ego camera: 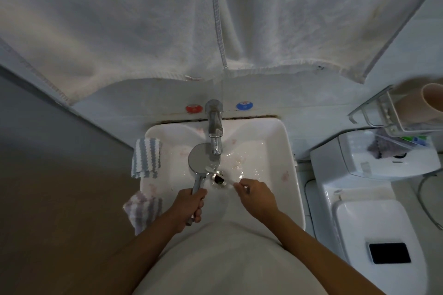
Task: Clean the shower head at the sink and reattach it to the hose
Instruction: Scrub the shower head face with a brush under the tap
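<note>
Your left hand [189, 208] grips the handle of the round chrome shower head [201, 158], fingers curled round it; head sits over the white ceramic sink [275, 151], just under the chrome tap [214, 127]. Your right hand [256, 195] pinches a thin white brush [220, 176], prob. a toothbrush, its tip at the head's lower edge near the drain [218, 179]. Striped blue-white cloth [146, 158] hangs on sink's left rim.
</note>
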Tool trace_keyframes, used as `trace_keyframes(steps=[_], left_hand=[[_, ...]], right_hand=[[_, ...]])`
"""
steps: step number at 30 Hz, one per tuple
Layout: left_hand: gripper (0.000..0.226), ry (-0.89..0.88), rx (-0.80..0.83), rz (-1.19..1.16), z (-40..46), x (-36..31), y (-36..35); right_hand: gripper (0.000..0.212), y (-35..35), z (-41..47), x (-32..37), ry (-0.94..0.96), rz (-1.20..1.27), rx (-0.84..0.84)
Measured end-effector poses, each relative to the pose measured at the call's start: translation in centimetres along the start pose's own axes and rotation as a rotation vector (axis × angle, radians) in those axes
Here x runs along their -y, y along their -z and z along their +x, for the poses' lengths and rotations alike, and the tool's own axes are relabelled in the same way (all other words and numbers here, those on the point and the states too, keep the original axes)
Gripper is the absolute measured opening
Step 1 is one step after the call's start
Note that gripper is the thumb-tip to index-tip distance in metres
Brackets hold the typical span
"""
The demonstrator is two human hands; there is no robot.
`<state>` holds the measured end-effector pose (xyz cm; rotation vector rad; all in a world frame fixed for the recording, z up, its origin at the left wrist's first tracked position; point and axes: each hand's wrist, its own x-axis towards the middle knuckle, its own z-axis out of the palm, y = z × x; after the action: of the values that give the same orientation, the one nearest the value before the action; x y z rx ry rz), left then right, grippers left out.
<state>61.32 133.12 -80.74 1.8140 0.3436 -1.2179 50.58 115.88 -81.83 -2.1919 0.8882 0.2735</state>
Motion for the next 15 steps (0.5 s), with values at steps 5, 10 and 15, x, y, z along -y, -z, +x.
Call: trace_keyframes(steps=[5,10,15], left_hand=[[0.018,-0.008,0.041,0.023,0.15,0.36,-0.20],[0.019,-0.016,0.045,0.050,0.15,0.44,-0.02],[0.018,-0.017,0.051,0.067,-0.02,0.52,-0.14]], right_hand=[[0.035,0.63,0.31,0.15,-0.046,-0.051,-0.102],[0.042,0.40,0.04,-0.30,-0.041,0.017,-0.023],[0.036,0.49,0.41,-0.59,-0.047,0.006,-0.092]])
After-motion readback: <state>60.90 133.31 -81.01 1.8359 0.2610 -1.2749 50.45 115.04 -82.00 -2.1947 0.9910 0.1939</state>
